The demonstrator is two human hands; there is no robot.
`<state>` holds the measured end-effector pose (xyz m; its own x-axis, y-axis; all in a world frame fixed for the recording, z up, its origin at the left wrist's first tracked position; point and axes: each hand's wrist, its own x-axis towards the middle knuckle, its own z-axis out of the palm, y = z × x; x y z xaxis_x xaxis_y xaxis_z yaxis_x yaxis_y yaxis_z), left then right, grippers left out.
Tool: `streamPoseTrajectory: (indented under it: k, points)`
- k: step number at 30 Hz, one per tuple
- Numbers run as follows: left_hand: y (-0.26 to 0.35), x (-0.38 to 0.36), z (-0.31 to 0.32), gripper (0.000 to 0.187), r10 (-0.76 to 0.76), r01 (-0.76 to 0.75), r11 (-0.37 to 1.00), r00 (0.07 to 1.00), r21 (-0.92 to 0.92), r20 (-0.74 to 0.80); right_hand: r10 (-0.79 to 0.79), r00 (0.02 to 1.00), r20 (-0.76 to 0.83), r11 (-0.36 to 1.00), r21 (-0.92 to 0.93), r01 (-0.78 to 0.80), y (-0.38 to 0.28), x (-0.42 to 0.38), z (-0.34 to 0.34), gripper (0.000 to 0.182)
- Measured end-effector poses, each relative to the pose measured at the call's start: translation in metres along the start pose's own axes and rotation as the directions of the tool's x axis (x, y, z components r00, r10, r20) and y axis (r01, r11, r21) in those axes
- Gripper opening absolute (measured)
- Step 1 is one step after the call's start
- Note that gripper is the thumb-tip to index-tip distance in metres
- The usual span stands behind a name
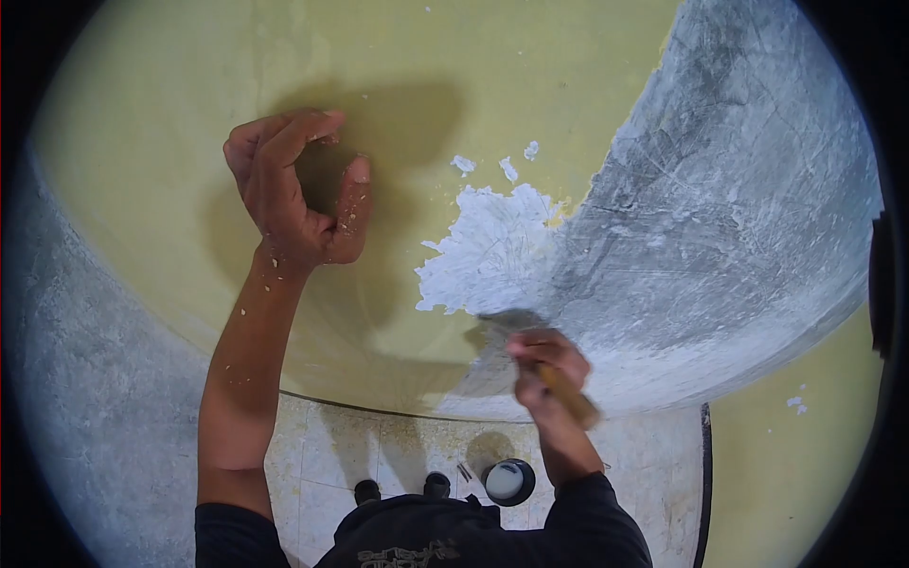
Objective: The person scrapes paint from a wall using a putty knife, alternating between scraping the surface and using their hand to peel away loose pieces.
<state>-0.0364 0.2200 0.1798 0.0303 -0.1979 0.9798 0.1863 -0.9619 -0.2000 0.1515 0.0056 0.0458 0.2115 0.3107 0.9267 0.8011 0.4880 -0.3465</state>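
Observation:
My right hand (549,364) grips the wooden handle of a paint scraper (519,320); hand and tool are slightly blurred. The scraper's blade meets the lower edge of a white bare patch (492,246) in the yellow paint. My left hand (301,185) is raised in front of the yellow wall (398,57), its fingers curled and apart from the thumb, with nothing between them. Paint flakes stick to its thumb, wrist and forearm.
Grey scraped wall (720,189) spreads to the right of the patch, with more grey at the far left. Below, a dark bucket (508,483) with whitish contents stands on the tiled floor (331,445), near my feet. Small flakes litter the floor.

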Motion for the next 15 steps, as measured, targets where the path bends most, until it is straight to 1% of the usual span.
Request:
streamPoseTrajectory:
  k: [1,2,4,5,6,8,9,10,12,13,14,15]
  points:
    - [0.001,0.000,0.000,0.039,0.001,-0.001,1.000,1.000,0.003,-0.003,-0.029,0.994,0.102,1.000,0.009,0.028,0.003,-0.004,0.006,0.020]
    - [0.001,0.000,0.000,0.040,0.001,-0.001,1.000,1.000,-0.003,0.000,-0.029,0.994,0.104,1.000,0.011,0.028,0.001,-0.004,0.002,0.020]
    - [-0.002,0.003,0.001,0.040,0.008,-0.008,1.000,1.000,0.001,0.003,-0.040,0.998,-0.058,0.999,0.000,0.040,-0.003,0.005,-0.004,0.022]
    - [-0.003,0.003,0.003,0.039,0.018,-0.017,0.999,0.999,0.029,-0.037,0.083,0.986,-0.145,0.994,0.083,-0.071,-0.003,0.004,-0.004,0.022]
    - [-0.002,0.003,0.004,0.038,0.029,-0.025,0.998,0.997,0.053,-0.076,0.088,0.986,-0.143,0.994,0.084,-0.077,-0.003,-0.001,-0.003,0.022]
    - [-0.002,0.004,0.003,0.038,0.032,-0.027,0.998,0.996,0.062,-0.077,-0.054,0.994,0.096,0.999,0.004,0.054,0.002,-0.005,0.003,0.022]
    - [-0.002,0.004,0.003,0.038,0.030,-0.026,0.998,0.997,0.063,-0.072,-0.046,0.990,0.130,0.999,-0.022,0.049,0.004,-0.006,-0.007,0.021]
    - [-0.003,0.005,0.003,0.038,0.038,-0.033,0.997,0.997,0.069,-0.073,-0.064,0.997,-0.034,0.998,0.003,0.064,0.006,-0.004,-0.008,0.019]
    - [-0.001,0.003,0.003,0.038,0.016,-0.011,0.997,0.998,0.079,-0.062,0.080,0.979,-0.187,0.990,0.131,-0.056,0.009,-0.010,-0.005,0.019]
    - [0.001,0.001,0.003,0.038,0.019,-0.014,0.997,0.998,0.076,-0.061,0.002,1.000,-0.009,0.997,0.074,-0.002,0.010,-0.012,-0.003,0.020]
    - [0.001,0.000,0.004,0.038,-0.002,0.006,0.999,0.997,0.050,-0.072,-0.074,0.983,0.167,0.997,0.027,0.070,0.012,-0.011,-0.001,0.021]
    - [0.000,0.001,0.004,0.038,-0.025,0.027,0.999,0.996,0.026,-0.082,-0.063,0.984,0.165,0.998,0.010,0.062,0.007,-0.010,-0.002,0.024]
